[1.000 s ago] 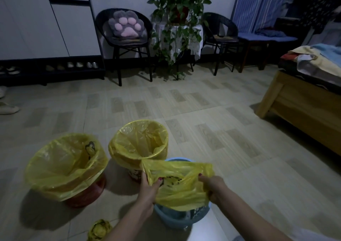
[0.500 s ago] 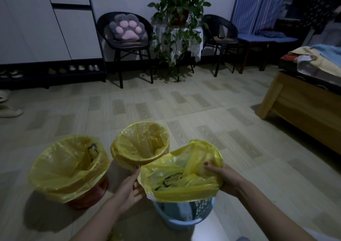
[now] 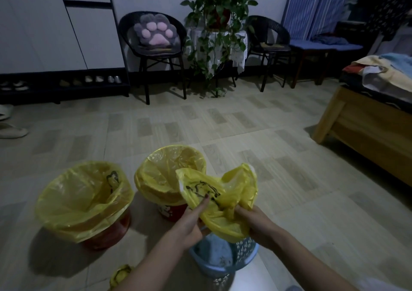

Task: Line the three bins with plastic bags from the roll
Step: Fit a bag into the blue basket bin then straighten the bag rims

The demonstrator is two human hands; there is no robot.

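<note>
Head view, dim and grainy: left hand and right hand both gripping crinkled yellow plastic bag, bunching it over blue perforated bin, hiding its rim. Beyond, two red bins wearing glossy yellow liners. Bag roll lying cut off by forearm.

The hands have drawn together — the yellow bag, stretched wide before, now bunches above the blue bin.
</note>
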